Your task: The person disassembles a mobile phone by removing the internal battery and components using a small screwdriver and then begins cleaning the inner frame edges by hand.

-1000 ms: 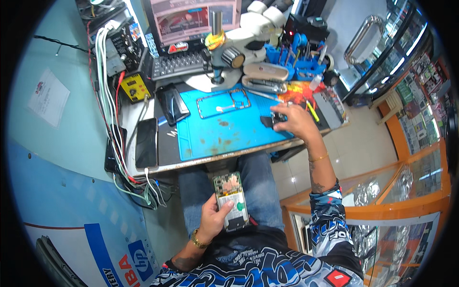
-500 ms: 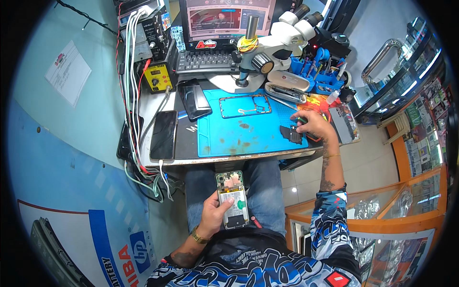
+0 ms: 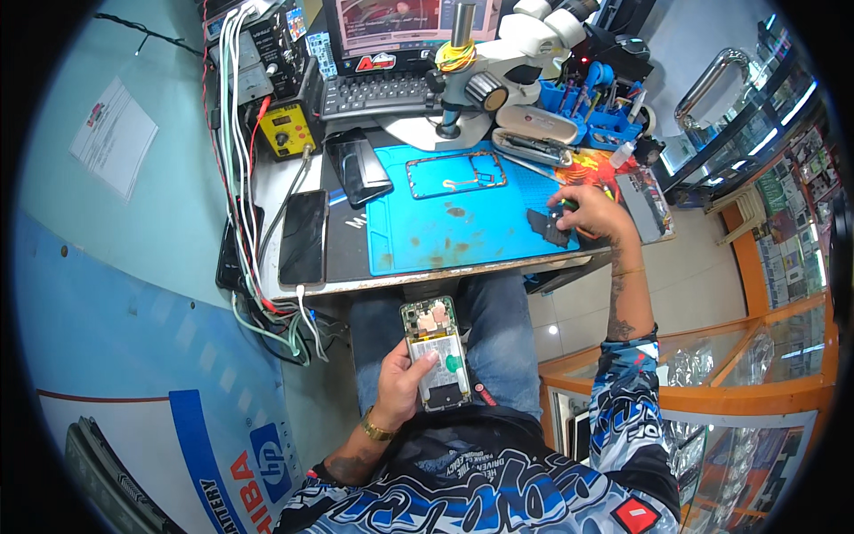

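"Head view: how's the grip?"

"Left hand (image 3: 398, 384) holds the opened phone (image 3: 447, 343) over the lap, thumb on its pale battery (image 3: 441, 377). Right hand (image 3: 594, 214) has fingertips narrowed at the thin black piece (image 3: 548, 230) on the stained blue mat (image 3: 409, 245); I can't tell if they grip it."

"Which step?"

"Handling that piece, I'd judge; next calls for a light pinch. Beyond lies a slim rectangular frame (image 3: 458, 192)."
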`<action>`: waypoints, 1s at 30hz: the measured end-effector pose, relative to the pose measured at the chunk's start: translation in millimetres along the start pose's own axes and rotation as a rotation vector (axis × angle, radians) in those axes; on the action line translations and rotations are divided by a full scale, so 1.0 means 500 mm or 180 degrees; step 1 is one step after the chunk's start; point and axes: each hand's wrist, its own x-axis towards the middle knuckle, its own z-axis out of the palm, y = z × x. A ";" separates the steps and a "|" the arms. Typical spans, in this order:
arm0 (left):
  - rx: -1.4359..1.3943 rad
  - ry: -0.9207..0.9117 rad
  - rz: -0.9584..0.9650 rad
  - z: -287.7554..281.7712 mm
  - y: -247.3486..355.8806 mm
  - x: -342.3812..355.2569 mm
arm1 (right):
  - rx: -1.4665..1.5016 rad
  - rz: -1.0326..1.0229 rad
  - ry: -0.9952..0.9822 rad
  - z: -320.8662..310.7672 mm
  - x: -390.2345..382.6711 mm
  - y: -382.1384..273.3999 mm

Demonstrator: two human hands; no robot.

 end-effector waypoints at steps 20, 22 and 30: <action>-0.0261 0.0174 0.0067 0.012 0.007 -0.026 | 0.1148 -0.0434 0.0060 -0.043 -0.019 -0.079; -0.0346 0.0228 -0.0064 0.020 0.010 -0.023 | 0.1241 -0.0759 0.0133 -0.037 0.044 -0.110; 0.0069 0.0229 -0.0040 0.054 0.003 -0.019 | 0.0167 -0.0910 0.1818 0.070 0.246 -0.082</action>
